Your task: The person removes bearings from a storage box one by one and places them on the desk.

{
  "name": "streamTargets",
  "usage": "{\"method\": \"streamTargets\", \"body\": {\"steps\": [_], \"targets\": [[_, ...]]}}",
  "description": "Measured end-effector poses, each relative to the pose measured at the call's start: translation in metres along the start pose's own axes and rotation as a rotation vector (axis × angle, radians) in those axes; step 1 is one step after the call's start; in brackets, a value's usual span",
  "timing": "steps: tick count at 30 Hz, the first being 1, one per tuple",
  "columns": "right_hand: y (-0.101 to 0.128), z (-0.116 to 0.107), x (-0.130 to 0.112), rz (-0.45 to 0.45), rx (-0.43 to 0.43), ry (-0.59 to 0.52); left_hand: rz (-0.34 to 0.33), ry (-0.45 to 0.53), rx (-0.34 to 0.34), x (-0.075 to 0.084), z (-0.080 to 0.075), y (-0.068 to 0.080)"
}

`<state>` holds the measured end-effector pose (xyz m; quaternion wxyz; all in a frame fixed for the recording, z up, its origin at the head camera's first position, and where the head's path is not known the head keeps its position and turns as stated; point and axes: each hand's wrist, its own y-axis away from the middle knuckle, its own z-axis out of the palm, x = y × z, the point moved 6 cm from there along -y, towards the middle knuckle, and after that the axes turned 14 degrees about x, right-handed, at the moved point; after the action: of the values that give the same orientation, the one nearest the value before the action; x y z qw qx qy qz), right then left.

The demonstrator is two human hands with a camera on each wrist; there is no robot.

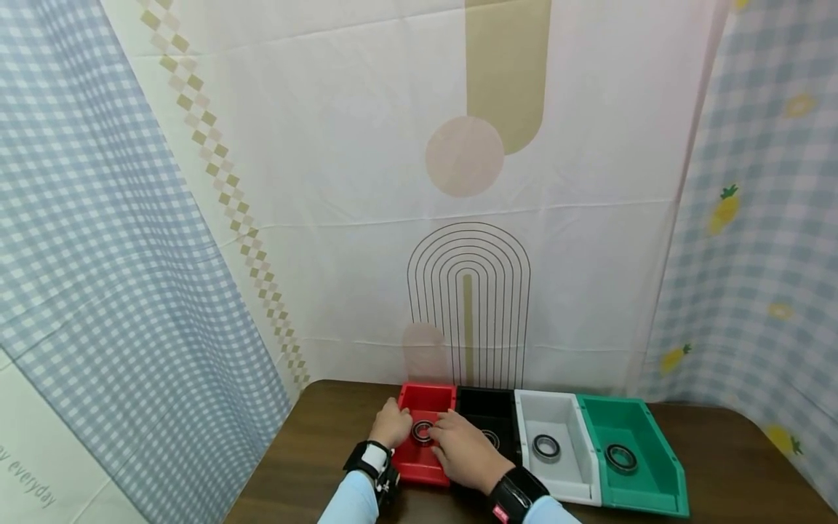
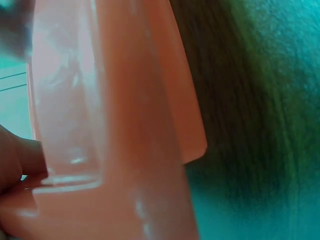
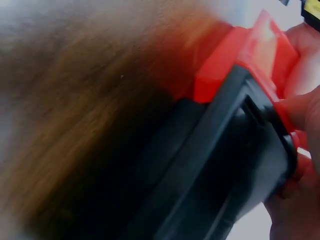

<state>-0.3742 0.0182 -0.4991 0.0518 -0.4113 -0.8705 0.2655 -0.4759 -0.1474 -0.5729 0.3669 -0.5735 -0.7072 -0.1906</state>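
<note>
A red bin (image 1: 428,397) stands at the left end of a row of bins on a brown table (image 1: 314,437). A dark metal ring (image 1: 422,431) lies inside it, between my two hands. My left hand (image 1: 390,423) sits on the bin's left wall, fingers pressed to the red plastic (image 2: 125,125). My right hand (image 1: 461,444) covers the right wall. There its fingers (image 3: 300,110) curl over the edge where the red bin (image 3: 235,55) meets the black bin (image 3: 215,165). Whether either hand touches the ring is unclear.
To the right of the red bin stand a black bin (image 1: 484,407), a white bin (image 1: 556,415) with a ring (image 1: 545,447), and a green bin (image 1: 644,451) with a ring (image 1: 620,457). Patterned cloth hangs behind and on both sides.
</note>
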Motion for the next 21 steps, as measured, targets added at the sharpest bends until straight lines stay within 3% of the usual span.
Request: {"method": "streamTargets", "body": {"steps": [5, 9, 12, 16, 21], "targets": [[-0.014, 0.014, -0.005, -0.077, 0.017, 0.085, -0.004, 0.036, 0.015, -0.010, 0.007, -0.008], [-0.024, 0.024, -0.003, -0.045, -0.029, 0.096, 0.014, 0.031, 0.025, -0.016, 0.011, -0.012], [-0.033, 0.030, -0.002, 0.009, -0.073, 0.104, 0.018, 0.053, 0.020, -0.007, 0.001, -0.004], [-0.042, 0.040, -0.001, 0.057, -0.106, 0.169, 0.006, 0.072, 0.019, 0.017, -0.019, 0.014], [-0.049, 0.048, 0.001, 0.079, -0.127, 0.223, 0.006, 0.048, 0.036, -0.006, 0.003, -0.006]]}}
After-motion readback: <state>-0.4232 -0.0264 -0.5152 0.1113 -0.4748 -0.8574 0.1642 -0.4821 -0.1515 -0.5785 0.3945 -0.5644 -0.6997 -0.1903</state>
